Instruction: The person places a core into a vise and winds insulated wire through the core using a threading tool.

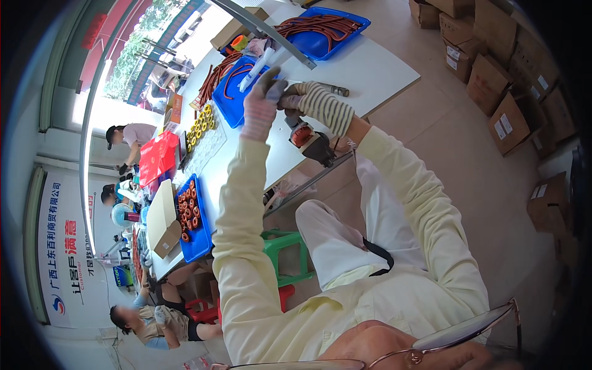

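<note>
Over the table edge, my two gloved hands meet. My left hand (259, 110), in a grey glove with a pink-striped cuff, is closed, its fingers curled toward the right hand. My right hand (319, 107), in a cream-and-dark striped glove, is closed in a pinch beside it. Whatever small thing lies between the fingers is hidden. Just below the hands, a dark motor-like device with a copper-red winding (302, 136) sits at the table edge. Behind my right hand lies a grey metal cylinder (337, 90). A white tube (255, 73) rests over a blue tray (226, 102) beyond my left hand.
Another blue tray (359, 26) holds reddish-brown hoses. Yellow rings (200, 128) and a blue tray of copper-red parts (198, 243) lie leftward. A metal post (268, 32) crosses the table. Cardboard boxes (493, 80) stand right; a green stool (287, 254) is below. Several people are at left.
</note>
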### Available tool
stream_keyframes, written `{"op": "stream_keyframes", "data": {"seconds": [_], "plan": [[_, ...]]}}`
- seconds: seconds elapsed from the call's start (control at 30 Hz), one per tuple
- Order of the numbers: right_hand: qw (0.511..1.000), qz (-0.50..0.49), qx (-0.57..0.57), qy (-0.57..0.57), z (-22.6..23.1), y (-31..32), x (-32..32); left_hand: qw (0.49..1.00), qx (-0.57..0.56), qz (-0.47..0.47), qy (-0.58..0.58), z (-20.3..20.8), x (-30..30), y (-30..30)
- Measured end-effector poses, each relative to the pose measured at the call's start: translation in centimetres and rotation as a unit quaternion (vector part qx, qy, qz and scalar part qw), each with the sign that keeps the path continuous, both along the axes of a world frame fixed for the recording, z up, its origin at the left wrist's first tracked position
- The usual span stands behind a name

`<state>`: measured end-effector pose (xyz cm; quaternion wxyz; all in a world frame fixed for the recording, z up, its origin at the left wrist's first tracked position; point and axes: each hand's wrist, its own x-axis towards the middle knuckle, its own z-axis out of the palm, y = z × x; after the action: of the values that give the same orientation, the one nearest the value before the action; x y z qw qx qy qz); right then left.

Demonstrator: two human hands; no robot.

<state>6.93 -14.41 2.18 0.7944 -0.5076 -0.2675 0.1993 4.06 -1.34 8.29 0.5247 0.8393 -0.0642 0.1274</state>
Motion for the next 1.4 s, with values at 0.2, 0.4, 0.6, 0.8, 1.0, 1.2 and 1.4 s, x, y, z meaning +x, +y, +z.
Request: {"op": "stream_keyframes", "data": {"seconds": [0.2, 0.4, 0.6, 0.8, 1.0, 1.2, 1.4], "plan": [[1.0, -0.026, -0.002, -0.006, 0.2, 0.9, 0.8, 0.976, 0.192, 0.064, -0.078, -5.8, -6.4, 3.2], [0.999, -0.054, 0.007, -0.004, 1.5, 1.3, 1.0, 0.932, 0.348, 0.033, -0.095, -4.6, -7.7, -0.2], [0.998, -0.048, -0.007, -0.028, 1.5, 0.9, 1.7, 0.925, 0.36, 0.026, -0.116, -4.9, -6.8, -0.4], [0.849, -0.165, -0.415, -0.28, -0.7, -5.7, -0.1, 0.926, 0.351, 0.022, -0.135, -5.2, -6.6, -0.4], [0.746, 0.003, -0.492, -0.448, -2.7, -7.8, -6.8, 0.928, 0.345, 0.014, -0.137, -5.4, -6.3, -0.1], [0.644, -0.032, -0.53, -0.551, -1.8, -6.3, -8.3, 0.927, 0.363, 0.025, -0.088, -5.4, -6.6, 0.0], [0.843, 0.078, -0.42, -0.327, -3.6, -7.7, -7.0, 0.934, 0.348, 0.017, -0.078, -4.6, -6.6, -0.4]]}}
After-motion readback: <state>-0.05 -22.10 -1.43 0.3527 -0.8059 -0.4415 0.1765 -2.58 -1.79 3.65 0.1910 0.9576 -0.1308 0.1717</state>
